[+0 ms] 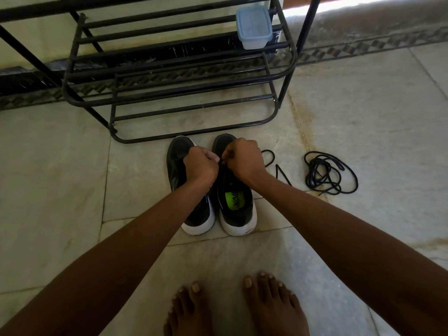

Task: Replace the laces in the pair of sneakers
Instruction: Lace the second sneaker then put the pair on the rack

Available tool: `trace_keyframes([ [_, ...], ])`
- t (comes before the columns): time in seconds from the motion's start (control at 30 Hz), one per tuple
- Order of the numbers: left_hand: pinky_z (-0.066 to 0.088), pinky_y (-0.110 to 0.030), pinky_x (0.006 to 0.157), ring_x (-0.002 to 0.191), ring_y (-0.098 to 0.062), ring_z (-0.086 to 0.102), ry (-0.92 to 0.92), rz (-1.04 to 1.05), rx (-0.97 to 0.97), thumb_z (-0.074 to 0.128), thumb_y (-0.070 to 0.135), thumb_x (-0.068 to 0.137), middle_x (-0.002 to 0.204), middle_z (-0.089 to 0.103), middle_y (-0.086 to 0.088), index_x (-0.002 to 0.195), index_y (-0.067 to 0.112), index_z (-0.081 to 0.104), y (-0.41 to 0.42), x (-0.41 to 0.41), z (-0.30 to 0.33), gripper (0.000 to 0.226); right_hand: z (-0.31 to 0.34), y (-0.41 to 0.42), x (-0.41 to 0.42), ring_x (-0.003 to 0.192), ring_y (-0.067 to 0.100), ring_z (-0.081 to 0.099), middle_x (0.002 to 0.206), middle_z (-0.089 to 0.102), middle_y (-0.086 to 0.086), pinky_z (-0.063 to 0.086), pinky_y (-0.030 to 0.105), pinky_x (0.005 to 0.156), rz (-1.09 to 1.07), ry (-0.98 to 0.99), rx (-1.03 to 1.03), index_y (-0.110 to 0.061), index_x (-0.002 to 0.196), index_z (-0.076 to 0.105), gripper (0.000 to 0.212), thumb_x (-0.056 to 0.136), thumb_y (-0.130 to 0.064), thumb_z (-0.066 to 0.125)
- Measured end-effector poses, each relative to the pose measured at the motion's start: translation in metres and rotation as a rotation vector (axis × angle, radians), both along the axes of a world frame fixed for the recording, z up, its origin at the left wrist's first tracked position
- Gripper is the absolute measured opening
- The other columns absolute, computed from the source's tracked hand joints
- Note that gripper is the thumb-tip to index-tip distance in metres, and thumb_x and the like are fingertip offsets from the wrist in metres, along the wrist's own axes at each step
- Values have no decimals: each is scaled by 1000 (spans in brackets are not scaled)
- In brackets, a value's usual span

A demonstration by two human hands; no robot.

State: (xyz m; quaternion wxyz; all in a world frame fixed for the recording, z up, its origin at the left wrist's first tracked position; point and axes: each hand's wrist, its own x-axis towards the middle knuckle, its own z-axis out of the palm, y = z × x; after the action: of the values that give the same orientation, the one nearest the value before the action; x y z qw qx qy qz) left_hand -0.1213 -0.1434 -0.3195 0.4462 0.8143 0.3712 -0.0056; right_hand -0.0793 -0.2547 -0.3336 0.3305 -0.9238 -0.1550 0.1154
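— What takes up most of the frame?

— The pale tiled floor (pixel 363 117), running edge to edge. Across the upper left and centre stands a black metal shoe rack (pixel 169 93) with bare rails, and on its upper right rail sits a small clear plastic container with a blue lid (pixel 253 26).

— And the sneakers?

— At the centre of the frame, just below the rack's bottom rail, side by side and touching, heels toward the bottom. The left sneaker (pixel 179 156) is black with a white sole and is mostly covered by a forearm. The right sneaker (pixel 238 209) matches it, and a bright green insole label shows in its opening.

— What are the hands doing?

— Both meet over the right sneaker's tongue area. The left hand (pixel 200 166) is curled, its fingertips pinching a black lace at the eyelets. The right hand (pixel 244 160) is curled too, pinching the same lace (pixel 221 163) right beside it. The knuckles of the two hands nearly touch.

— Any other laces?

— Yes. To the right of the right sneaker a loose stretch of black lace (pixel 278 170) loops over the floor; whether it joins the pinched one I cannot tell. Farther right, well apart from the shoes, a tangled bundle of black lace (pixel 327 173) lies on the tiles.

— Anything lower down?

— Two bare feet (pixel 266 306) at the bottom centre, toes pointing toward the sneakers.
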Motion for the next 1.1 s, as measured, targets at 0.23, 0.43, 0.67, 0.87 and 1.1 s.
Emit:
trace_keyframes([
  [0.23, 61, -41, 84, 91, -24, 68, 46, -33, 16, 62, -1, 92, 100, 66, -8, 97, 11, 65, -2, 1, 9, 13, 14, -25, 0, 95, 15, 63, 103, 71, -2, 51, 45, 92, 172, -66, 27, -21, 101, 77, 23, 84, -31, 67],
  [0.43, 55, -26, 65, 76, -13, 64, -139, 31, -15, 49, 4, 97, 88, 61, -2, 107, 9, 49, 6, 1, 24, 11, 0, -47, -43, 101, 19, 46, 103, 51, 0, 31, 37, 84, 55, -287, -4, -19, 103, 72, 31, 83, -42, 66],
  [0.67, 46, -27, 56, 57, -10, 49, -515, 55, -361, 43, 5, 103, 72, 53, 0, 100, 19, 49, 31, 3, 57, 15, -15, -50, -58, 89, 10, 52, 104, 57, 2, 49, 26, 77, 109, -220, 110, -13, 103, 73, 32, 94, -41, 61],
  [0.87, 36, -44, 92, 116, -27, 46, 148, -765, 1031, 70, 37, 92, 120, 54, -4, 124, 21, 66, 74, -7, 56, 36, -21, -46, -58, 93, 14, 57, 109, 57, 3, 56, 33, 79, 98, -173, 118, -12, 108, 73, 44, 91, -48, 54],
  [1.1, 52, -34, 95, 108, -19, 65, -478, -421, 221, 45, 23, 107, 105, 73, 3, 86, 26, 62, 95, -29, 61, 27, -29, -45, -60, 94, 13, 55, 107, 55, 0, 56, 33, 81, 47, -141, 148, -14, 108, 69, 41, 90, -49, 57],
])
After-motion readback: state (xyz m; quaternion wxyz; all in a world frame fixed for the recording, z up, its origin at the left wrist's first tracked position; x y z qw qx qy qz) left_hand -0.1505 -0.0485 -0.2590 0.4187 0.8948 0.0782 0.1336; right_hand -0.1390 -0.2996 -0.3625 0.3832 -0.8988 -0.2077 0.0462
